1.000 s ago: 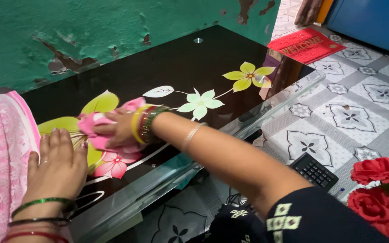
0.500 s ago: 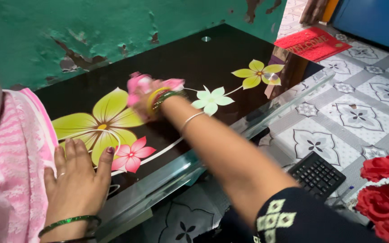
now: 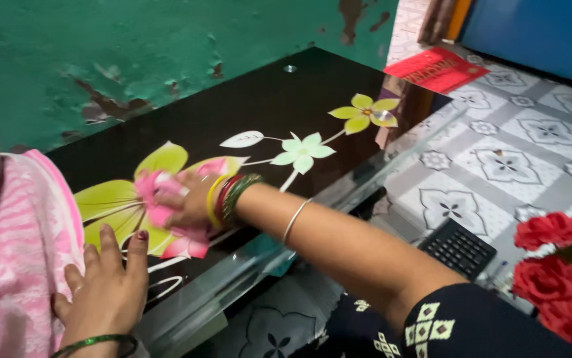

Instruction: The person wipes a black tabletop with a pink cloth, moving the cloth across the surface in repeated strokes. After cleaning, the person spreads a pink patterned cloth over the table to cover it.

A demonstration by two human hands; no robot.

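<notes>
- Right hand (image 3: 190, 202): fingers curled and pressed down on a crumpled pink cloth (image 3: 160, 199), gripping it against the table (image 3: 233, 106). Several yellow, red and green bangles sit at the wrist, and a thin silver one lies further up the forearm.
- Left hand (image 3: 110, 285): flat and open, palm down, fingers spread. It rests at the near-left corner of the table, beside a pink towel (image 3: 21, 245), and holds nothing. A green bangle circles the wrist.
- Location of the cloth: on the left part of the table top, over the large yellow-green flower print (image 3: 110, 205) and just above a small pink flower print, which it partly hides.
- Progress, as a judgement: wiping appears to be mid-course. The cloth covers only the left zone. The middle and far right of the top, with the white flower print (image 3: 302, 151) and the small yellow flower print (image 3: 365, 109), lie well apart from the cloth. No dirt or wet streak is discernible, so which areas are finished cannot be told.
- Materials and shapes: the table top is glossy black glass, rectangular, with a clear bevelled edge and a round metal fixing near the far side. The cloth is soft and bunched. The towel has a woven, ribbed texture.
- Surroundings: a green wall (image 3: 100, 46) with peeling paint, a patterned tile floor, a black keypad (image 3: 458, 248) and red artificial roses (image 3: 557, 265).
</notes>
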